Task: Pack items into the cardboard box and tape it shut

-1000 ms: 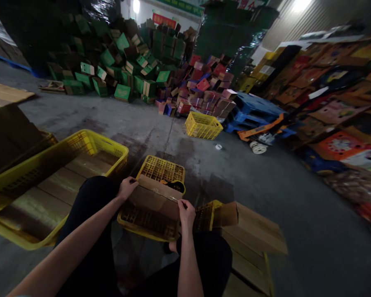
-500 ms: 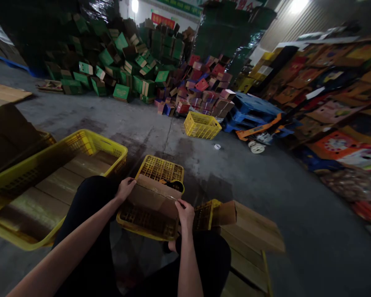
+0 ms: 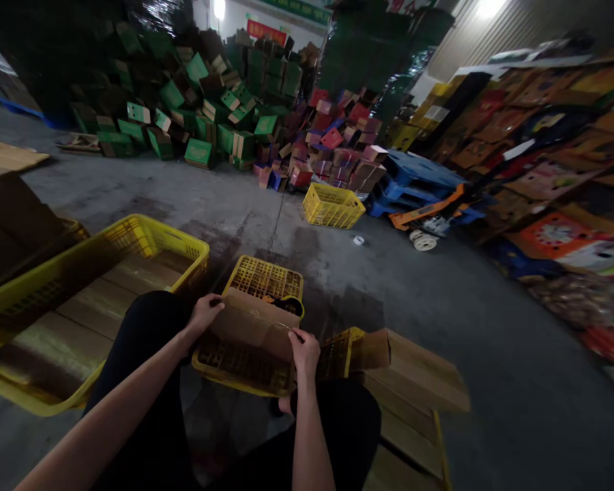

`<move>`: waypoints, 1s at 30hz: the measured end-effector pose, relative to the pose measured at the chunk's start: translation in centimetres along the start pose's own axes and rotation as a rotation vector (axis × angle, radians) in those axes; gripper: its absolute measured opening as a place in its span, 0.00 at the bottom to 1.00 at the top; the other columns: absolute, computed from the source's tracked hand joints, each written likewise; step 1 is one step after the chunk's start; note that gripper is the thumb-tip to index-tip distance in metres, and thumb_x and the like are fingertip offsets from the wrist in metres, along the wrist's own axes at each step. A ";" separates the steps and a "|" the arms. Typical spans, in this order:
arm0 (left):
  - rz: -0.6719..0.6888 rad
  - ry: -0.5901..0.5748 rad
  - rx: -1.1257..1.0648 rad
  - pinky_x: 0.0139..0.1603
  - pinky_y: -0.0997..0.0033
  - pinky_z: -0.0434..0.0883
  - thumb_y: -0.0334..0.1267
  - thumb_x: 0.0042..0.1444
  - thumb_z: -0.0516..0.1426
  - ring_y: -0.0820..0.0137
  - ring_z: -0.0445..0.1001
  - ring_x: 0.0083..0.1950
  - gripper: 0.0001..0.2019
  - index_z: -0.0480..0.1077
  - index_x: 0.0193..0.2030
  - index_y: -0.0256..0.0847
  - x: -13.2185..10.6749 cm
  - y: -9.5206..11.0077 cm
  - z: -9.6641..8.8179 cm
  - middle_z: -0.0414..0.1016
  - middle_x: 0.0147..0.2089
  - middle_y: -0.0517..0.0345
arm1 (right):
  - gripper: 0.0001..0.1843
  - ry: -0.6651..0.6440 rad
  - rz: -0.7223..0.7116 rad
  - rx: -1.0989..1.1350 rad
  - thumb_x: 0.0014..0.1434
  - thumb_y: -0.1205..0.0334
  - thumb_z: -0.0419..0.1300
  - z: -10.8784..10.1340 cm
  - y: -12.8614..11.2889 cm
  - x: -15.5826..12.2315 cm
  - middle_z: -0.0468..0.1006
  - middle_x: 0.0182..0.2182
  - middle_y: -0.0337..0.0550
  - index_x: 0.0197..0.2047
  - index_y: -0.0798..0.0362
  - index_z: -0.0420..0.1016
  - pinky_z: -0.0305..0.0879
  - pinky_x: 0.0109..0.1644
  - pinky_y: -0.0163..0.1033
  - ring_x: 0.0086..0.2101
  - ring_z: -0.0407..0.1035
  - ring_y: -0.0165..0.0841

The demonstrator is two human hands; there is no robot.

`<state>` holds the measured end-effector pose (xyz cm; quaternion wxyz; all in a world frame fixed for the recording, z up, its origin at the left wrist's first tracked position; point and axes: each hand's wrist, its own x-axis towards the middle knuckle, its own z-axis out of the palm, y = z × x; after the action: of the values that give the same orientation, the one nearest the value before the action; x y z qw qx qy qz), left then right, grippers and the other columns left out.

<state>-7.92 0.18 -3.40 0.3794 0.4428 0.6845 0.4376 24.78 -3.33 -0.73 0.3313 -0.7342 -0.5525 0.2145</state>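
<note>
A flat brown cardboard box (image 3: 250,320) lies across a small yellow crate (image 3: 263,279) between my knees. My left hand (image 3: 205,312) grips the box's left end, fingers curled over its edge. My right hand (image 3: 303,348) pinches the box's right corner, fingers closed on the cardboard. Both forearms reach in from the bottom of the view over my dark trousers.
A large yellow crate (image 3: 148,235) with flattened cardboard stands at my left. More flattened cardboard (image 3: 419,375) is stacked at my right. Another yellow crate (image 3: 332,204) sits farther off on the concrete floor. Heaps of green and red cartons (image 3: 225,116) and blue pallets (image 3: 419,174) lie beyond.
My right hand has slid a little left and down along the box's right edge, and the cardboard has folded slightly. The left hand stays at its end.
</note>
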 end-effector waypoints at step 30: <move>-0.027 0.056 0.078 0.49 0.65 0.76 0.38 0.51 0.62 0.59 0.81 0.47 0.10 0.78 0.40 0.40 0.0 0.2 0.2 0.83 0.41 0.51 | 0.10 0.074 -0.065 -0.094 0.55 0.58 0.62 0.9 -0.5 -0.7 0.79 0.36 0.49 0.35 0.52 0.83 0.67 0.46 0.42 0.37 0.74 0.41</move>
<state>-7.67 0.33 -3.30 0.3486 0.4354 0.7172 0.4177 23.58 -3.70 -1.03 0.3236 -0.7379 -0.5730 0.1498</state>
